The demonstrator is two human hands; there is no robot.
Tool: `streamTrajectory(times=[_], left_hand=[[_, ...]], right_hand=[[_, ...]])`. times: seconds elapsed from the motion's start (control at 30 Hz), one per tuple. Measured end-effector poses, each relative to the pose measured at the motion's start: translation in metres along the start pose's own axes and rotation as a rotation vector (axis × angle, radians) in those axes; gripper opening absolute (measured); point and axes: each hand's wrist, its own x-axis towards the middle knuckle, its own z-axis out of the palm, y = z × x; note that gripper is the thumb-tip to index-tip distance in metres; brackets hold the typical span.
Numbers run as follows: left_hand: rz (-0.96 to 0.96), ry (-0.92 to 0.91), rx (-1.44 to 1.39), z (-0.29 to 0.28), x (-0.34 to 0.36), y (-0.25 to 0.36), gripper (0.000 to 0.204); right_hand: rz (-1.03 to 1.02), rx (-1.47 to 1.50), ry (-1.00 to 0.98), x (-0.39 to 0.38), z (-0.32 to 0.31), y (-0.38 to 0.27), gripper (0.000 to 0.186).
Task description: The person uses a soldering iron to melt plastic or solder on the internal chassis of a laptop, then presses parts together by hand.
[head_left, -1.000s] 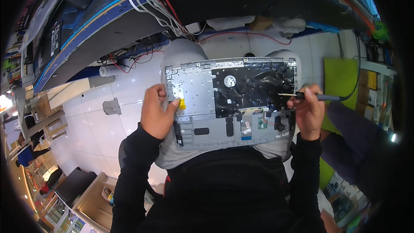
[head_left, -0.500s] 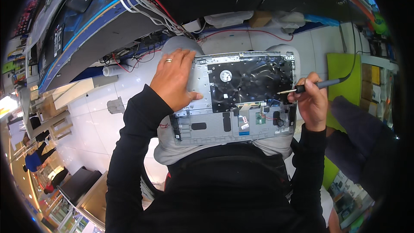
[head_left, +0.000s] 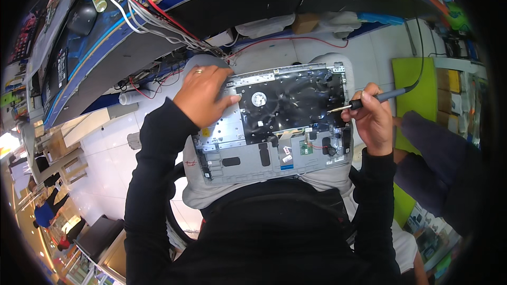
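A laptop's upper case [head_left: 248, 161], inner side up, lies across my lap. The black sheet of its keyboard back [head_left: 296, 95] covers most of its far half, with a round pale sticker on it. My left hand [head_left: 205, 95] grips the case at its far left corner, fingers over the edge and thumb spread across the metal. Between the fingers and thumb of my right hand [head_left: 372, 121] is a soldering iron [head_left: 377, 98]. Its tip points left, at the right part of the black sheet; whether it touches cannot be seen.
The iron's cord [head_left: 421, 37] rises at the right. A bench [head_left: 174, 18] with bundled cables [head_left: 150, 18] stands ahead. A red wire [head_left: 285, 38] runs along the floor. Another person's leg [head_left: 428, 153] is close on the right, beside a green panel [head_left: 412, 82].
The case appears further left and slightly turned in the picture, as the view has shifted. My left thumb has slid toward the far edge of the case. The iron stays over the black sheet's right part.
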Motion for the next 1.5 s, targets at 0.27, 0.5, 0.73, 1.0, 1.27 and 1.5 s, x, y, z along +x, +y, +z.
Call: streamTrajectory(times=[0.27,0.5,0.73,1.0,1.27,1.5], left_hand=[[0.067,-0.217,-0.303,0.019,0.094,0.041,0.048],[0.052,-0.222,-0.180,0.035,0.133,0.073,0.039],[0.102,-0.332,-0.292,0.062,0.198,0.139,0.050],[0.042,-0.429,-0.488,0.084,0.260,0.185,0.040],[-0.004,-0.472,-0.664,0.099,0.289,0.192,0.026],[-0.007,-0.487,-0.604,0.076,0.277,0.184,0.022]], right_hand=[[0.010,0.016,-0.004,0.005,-0.023,-0.012,0.019],[-0.027,0.021,0.035,0.022,-0.081,-0.036,0.019],[0.016,-0.069,0.093,0.031,-0.151,-0.072,0.023],[0.047,-0.022,0.093,0.043,-0.179,-0.083,0.024],[0.051,-0.010,0.059,0.058,-0.204,-0.084,0.023],[-0.004,0.035,0.090,0.063,-0.191,-0.085,0.022]])
